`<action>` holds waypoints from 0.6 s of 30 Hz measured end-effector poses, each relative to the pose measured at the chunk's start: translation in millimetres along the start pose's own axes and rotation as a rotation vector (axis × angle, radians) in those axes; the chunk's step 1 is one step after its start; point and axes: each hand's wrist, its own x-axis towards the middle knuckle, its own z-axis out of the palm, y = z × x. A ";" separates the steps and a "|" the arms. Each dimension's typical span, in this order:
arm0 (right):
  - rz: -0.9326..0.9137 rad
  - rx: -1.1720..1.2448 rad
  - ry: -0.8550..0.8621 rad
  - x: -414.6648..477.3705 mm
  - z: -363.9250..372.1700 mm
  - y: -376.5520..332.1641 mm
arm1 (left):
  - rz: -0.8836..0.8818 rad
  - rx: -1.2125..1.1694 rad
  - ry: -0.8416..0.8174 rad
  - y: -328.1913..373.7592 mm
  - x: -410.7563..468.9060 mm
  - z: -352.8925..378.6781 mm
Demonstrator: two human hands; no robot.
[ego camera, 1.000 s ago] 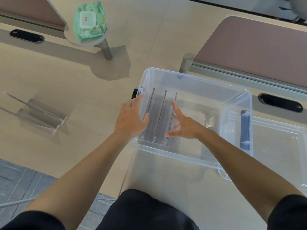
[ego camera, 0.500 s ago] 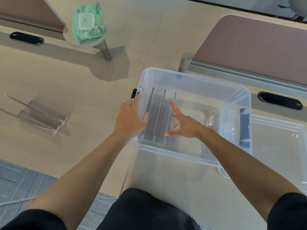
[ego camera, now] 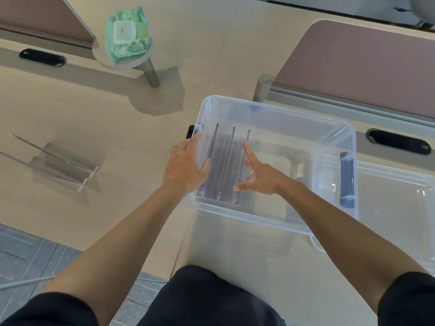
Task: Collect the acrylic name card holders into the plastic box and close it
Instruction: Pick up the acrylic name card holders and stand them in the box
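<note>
As seen from the head camera, looking down on a pale wood table (ego camera: 98, 114): one clear plastic box (ego camera: 277, 112), uncovered, stands right of centre, with a blue-grey latch (ego camera: 346, 180) on its right end wall; three acrylic name card holders (ego camera: 227, 165) stand inside at the box's left end, upright, side by side, their top edges running away from the viewer; two further loose holders (ego camera: 58, 169) lie on the table well to the left of the box, close together, one overlapping the other; left hand (ego camera: 186, 169) rests on the box's left wall, fingers straight and together along the outside of the rim, thumb hooked just over it to the inside, nothing pinched; right hand (ego camera: 261, 177) is down inside the box just right of the third holder, fingers spread wide, forefinger stretched forward along the holder's upper edge, thumb pointing left at its near end, grasping nothing; one clear lid (ego camera: 400, 205) lies flat on the table beside the box's right end; one green pack of wet wipes (ego camera: 127, 34) sits on a small round stand (ego camera: 141, 63) at the far left; two black oval cable ports (ego camera: 42, 58) are set in the tabletop, one far left, one far right; a mauve desk partition (ego camera: 364, 67) stands behind the box.
</note>
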 end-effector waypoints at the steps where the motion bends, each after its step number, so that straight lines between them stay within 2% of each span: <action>1: 0.001 -0.003 0.002 -0.4 0.3 -0.9 | 0.000 -0.007 0.001 -0.3 0.0 0.3; 9: 0.057 0.043 0.037 -12.2 1.3 -4.7 | 0.064 0.026 0.025 -6.8 3.2 4.7; 13: 0.166 0.028 0.308 -55.6 -11.1 -22.0 | 0.232 0.296 0.097 -8.0 -4.0 3.5; 16: 0.261 -0.073 0.459 -109.7 -20.4 -26.3 | 0.402 0.246 0.051 22.5 -16.7 0.2; 18: 0.334 -0.113 0.504 -153.3 -22.6 -25.5 | 0.480 0.160 -0.060 57.1 -29.0 2.5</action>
